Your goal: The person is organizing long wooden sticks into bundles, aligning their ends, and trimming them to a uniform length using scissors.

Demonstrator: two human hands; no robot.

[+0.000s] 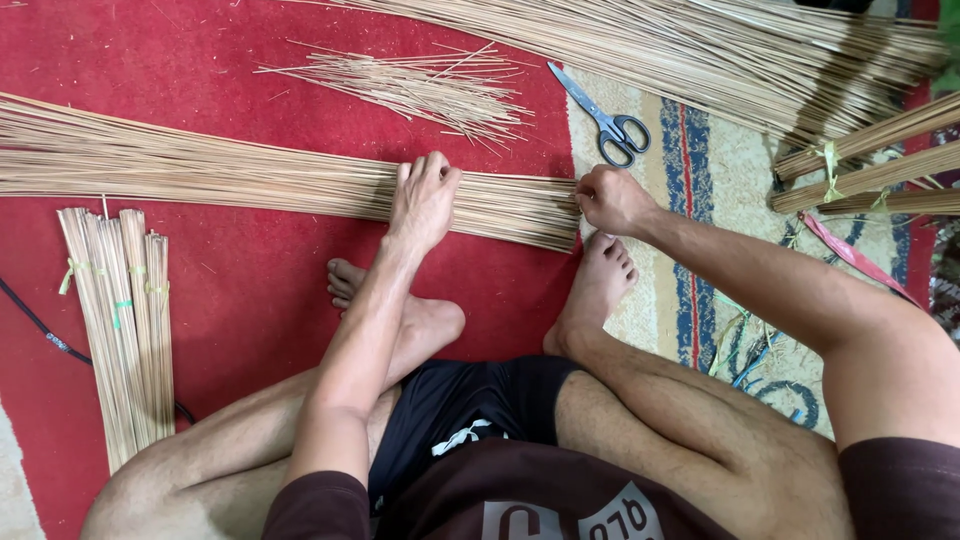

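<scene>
A long layer of thin tan sticks [230,172] lies across the red mat in front of my crossed legs. My left hand [423,195] presses flat on the sticks near their right part, fingers spread over them. My right hand [610,199] pinches the right ends of the same sticks with closed fingers. My bare feet rest just below the sticks.
Grey-handled scissors [605,118] lie beyond my right hand. A small loose pile of short sticks [420,85] sits farther back. Tied stick bundles lie at the left [120,320] and at the right [870,170]. A large heap of sticks [720,50] crosses the top. A black cable [45,335] runs at the left.
</scene>
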